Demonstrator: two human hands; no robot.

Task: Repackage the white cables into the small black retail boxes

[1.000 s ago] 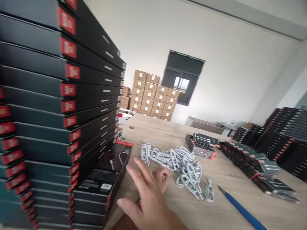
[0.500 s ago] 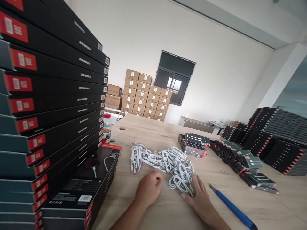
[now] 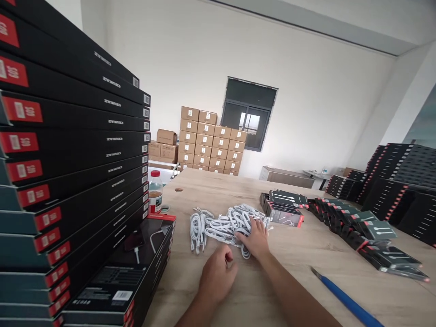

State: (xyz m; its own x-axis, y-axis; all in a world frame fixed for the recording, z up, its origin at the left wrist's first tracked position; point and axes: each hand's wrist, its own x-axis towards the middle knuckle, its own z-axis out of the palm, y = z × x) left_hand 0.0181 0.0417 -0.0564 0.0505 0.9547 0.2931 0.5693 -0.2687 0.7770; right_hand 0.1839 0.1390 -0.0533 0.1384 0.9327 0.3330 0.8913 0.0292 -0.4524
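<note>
A heap of coiled white charging cables [image 3: 221, 227] lies on the wooden table, with a separate bundle of coils [image 3: 197, 230] at its left end. My right hand [image 3: 256, 237] rests over the right part of the heap, fingers spread and touching the coils; its palm side is hidden. Just in front of the cables, my left hand [image 3: 218, 272] hovers at or on the table with its fingers curled in, and nothing shows in them. To the right lies a blue-handled tool with a pointed metal tip [image 3: 345, 295].
A tall stack of black boxes [image 3: 78, 122] rises at the left, beside lower black boxes [image 3: 119, 268]. Behind them stands a red-capped bottle [image 3: 156, 195]. Small black packages [image 3: 282, 206] and a leaning row of packages [image 3: 354, 222] occupy the right. Cartons [image 3: 204, 141] are piled by the wall.
My right hand has moved forward and left, from the heap's near right edge onto the coils, pushing them together. My left hand stays curled in front. The view has shifted slightly.
</note>
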